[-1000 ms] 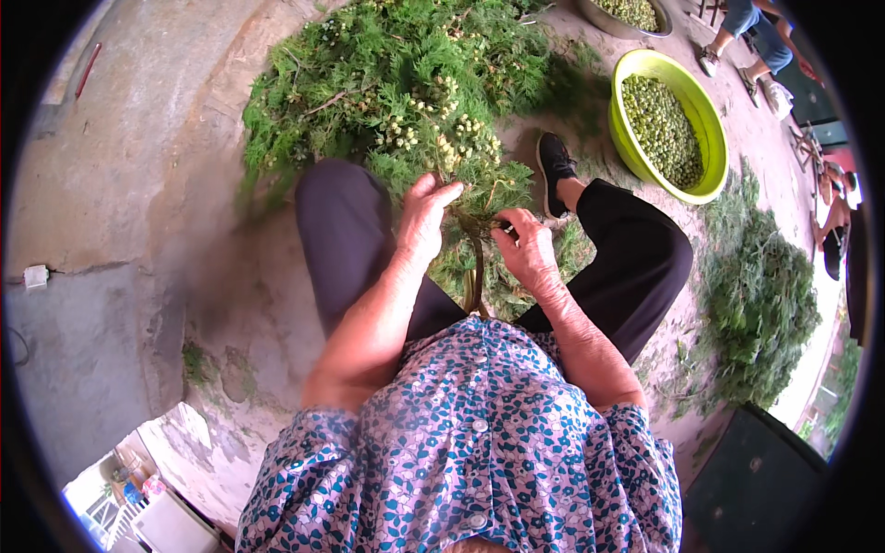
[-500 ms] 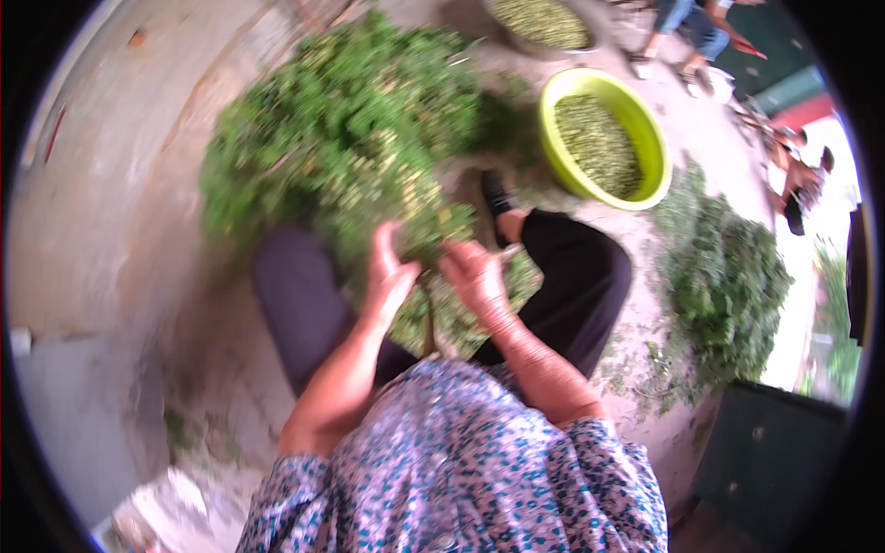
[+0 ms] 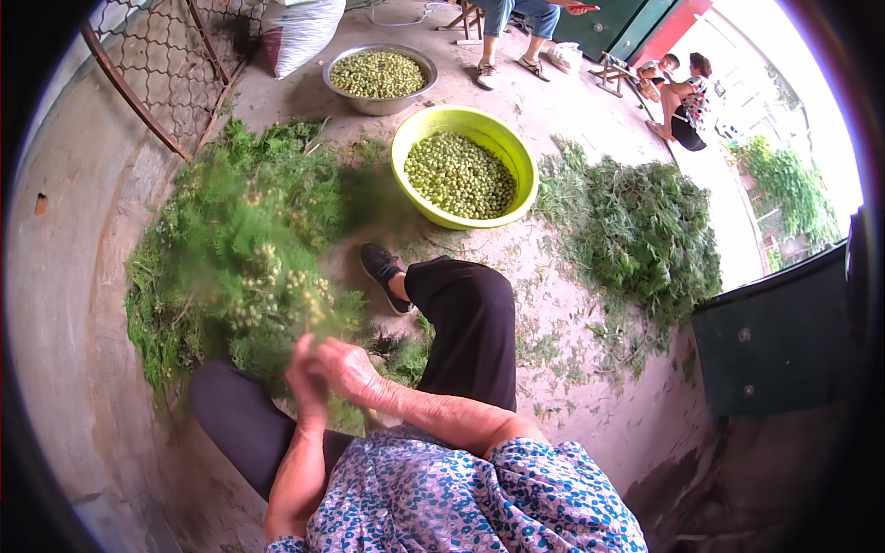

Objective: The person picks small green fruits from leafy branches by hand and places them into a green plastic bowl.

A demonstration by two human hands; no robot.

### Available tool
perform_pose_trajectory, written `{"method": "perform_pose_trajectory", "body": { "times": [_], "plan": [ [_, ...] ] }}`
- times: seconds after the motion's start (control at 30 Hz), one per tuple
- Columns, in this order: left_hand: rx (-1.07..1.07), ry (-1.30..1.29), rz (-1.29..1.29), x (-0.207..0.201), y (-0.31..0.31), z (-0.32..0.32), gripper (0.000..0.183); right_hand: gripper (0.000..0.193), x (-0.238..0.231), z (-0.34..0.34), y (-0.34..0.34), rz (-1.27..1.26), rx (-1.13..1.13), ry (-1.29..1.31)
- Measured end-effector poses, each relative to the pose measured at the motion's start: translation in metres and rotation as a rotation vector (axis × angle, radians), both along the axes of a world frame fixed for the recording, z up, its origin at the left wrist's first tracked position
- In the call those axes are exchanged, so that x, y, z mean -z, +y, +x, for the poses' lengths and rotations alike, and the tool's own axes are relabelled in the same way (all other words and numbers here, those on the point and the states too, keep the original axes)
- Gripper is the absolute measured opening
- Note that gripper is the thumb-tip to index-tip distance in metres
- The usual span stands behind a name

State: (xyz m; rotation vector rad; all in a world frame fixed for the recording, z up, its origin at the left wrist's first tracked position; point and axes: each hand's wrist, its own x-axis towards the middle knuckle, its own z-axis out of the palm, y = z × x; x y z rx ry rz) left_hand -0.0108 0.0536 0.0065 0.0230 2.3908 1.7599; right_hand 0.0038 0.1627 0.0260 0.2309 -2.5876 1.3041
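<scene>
My left hand (image 3: 308,378) and my right hand (image 3: 347,370) meet between my knees, fingers closed at the lower end of a green leafy branch (image 3: 277,290) bearing pale round berries. The branch fans out above them, smeared by motion. The right hand lies across the left, hiding most of the stem. Behind it spreads a large heap of cut green branches (image 3: 166,295). Beyond my right foot stands a yellow-green basin (image 3: 522,157) holding many small green berries (image 3: 461,175).
A metal basin (image 3: 430,69) of berries stands farther back, near a white sack (image 3: 304,32). Another pile of branches (image 3: 645,230) lies to the right, with scattered leaf bits around it. Several people sit at the back; a dark green panel (image 3: 774,341) is at the right.
The view has swung right, so the basins and right-hand pile appear farther left. My hands, apart before, have come together, with the right hand now crossing over the left.
</scene>
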Motion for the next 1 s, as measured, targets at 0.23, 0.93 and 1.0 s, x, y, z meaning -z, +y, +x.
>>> {"method": "perform_pose_trajectory", "body": {
  "times": [0.23, 0.93, 1.0],
  "plan": [
    [-0.034, -0.112, 0.305, 0.011, -0.011, 0.005, 0.033, 0.011, 0.023, -0.001, -0.011, -0.452, 0.029, -0.105],
    [-0.401, -0.433, 0.593, 0.017, -0.032, -0.017, 0.043, 0.012, 0.013, -0.010, 0.001, -0.996, 0.039, -0.733],
    [-0.421, -0.388, 0.647, 0.020, -0.031, -0.017, 0.041, 0.022, 0.019, -0.014, -0.003, -0.775, 0.039, -0.730]
  ]
}}
